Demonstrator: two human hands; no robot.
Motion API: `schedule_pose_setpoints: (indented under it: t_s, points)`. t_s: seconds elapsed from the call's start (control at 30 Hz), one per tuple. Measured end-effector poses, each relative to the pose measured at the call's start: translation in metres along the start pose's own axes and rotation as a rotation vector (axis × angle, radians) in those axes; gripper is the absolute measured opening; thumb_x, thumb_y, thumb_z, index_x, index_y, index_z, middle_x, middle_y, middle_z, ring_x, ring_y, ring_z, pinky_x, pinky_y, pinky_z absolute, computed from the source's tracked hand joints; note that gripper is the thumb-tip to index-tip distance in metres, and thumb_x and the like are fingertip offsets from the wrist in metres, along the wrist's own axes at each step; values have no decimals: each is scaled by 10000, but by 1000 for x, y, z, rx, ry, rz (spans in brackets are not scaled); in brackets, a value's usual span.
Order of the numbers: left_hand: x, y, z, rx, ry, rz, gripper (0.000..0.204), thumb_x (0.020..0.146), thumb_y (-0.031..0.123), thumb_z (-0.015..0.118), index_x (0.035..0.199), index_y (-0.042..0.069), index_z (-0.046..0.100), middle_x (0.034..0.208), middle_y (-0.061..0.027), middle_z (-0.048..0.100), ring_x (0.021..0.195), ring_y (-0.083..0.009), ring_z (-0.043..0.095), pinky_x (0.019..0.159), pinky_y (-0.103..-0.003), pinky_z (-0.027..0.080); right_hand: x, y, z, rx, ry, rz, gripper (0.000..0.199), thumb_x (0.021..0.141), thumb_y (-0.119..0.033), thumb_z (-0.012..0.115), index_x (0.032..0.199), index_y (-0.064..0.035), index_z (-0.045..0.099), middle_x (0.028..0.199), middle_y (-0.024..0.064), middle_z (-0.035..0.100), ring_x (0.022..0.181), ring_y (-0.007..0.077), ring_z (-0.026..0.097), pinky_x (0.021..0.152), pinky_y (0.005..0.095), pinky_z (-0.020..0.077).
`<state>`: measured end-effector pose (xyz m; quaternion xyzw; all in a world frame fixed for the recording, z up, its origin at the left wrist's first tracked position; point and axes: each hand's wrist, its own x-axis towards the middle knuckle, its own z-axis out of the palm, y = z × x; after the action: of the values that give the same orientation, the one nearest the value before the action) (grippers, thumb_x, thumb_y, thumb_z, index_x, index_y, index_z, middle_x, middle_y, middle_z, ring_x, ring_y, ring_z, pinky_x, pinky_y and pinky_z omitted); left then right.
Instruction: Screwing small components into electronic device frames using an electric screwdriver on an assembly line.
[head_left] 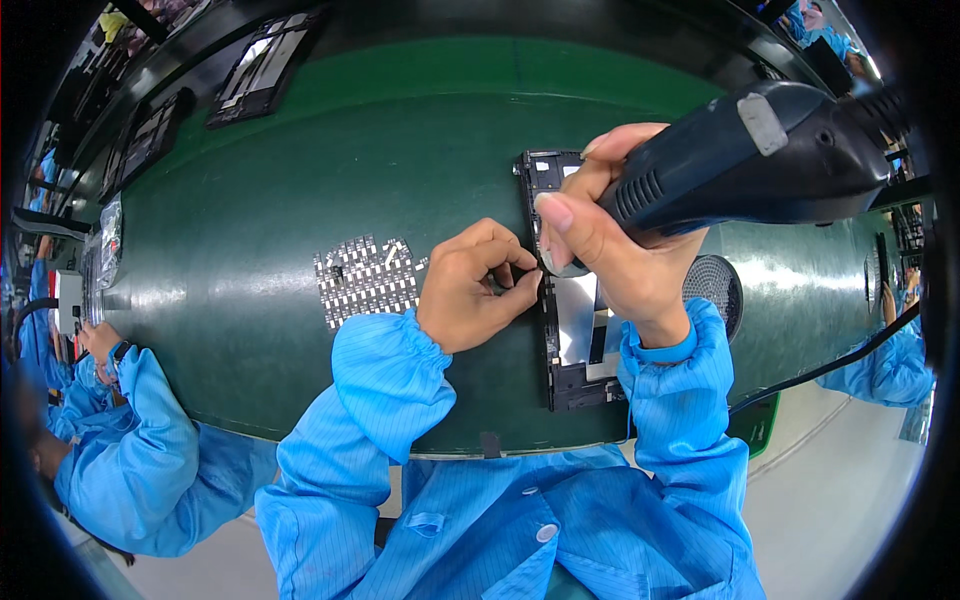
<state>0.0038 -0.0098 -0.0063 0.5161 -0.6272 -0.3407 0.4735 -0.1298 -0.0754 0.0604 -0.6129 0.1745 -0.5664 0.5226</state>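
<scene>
An opened black tablet-like device (575,325) with silver metal plates lies on the green bench in front of me. My right hand (630,255) is wrapped round a bulky black corded hand tool (745,160), whose exact kind I cannot tell. Its tip is partly hidden by my fingers and points down toward the device's left edge. At that same edge, the thumb and forefinger of my left hand (475,285) are pinched together. Whatever lies between them is too small or hidden to name. Just left of this hand lies a sheet of small black and white pieces (370,280).
A round dark mesh-like item (713,290) sits right of my right wrist. Similar opened devices (265,65) rest on the far-left ledge. A black cable (830,360) crosses the bench's right edge. Co-workers in blue sit on the left (150,450) and right.
</scene>
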Motion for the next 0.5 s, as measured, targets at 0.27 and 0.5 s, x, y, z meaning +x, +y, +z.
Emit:
schedule_pose_setpoints:
  t_s: [0.27,0.5]
  points:
    - [0,-2,0,24,30,20,186,667,7,761,818,-14,653,768,-62,579,574,-105,551,468,-237,435,2,-1,-5,-137,-122,-70,403,774,95,669,1097,4,445,627,80,570,519,133,575,513,268,508]
    - [1,1,-4,-13,9,-149,330,591,113,866,803,-28,656,762,-80,597,564,-112,550,492,-255,455,25,-4,-3,-73,7,27,267,741,36,728,955,60,571,602,37,603,497,72,556,454,209,423]
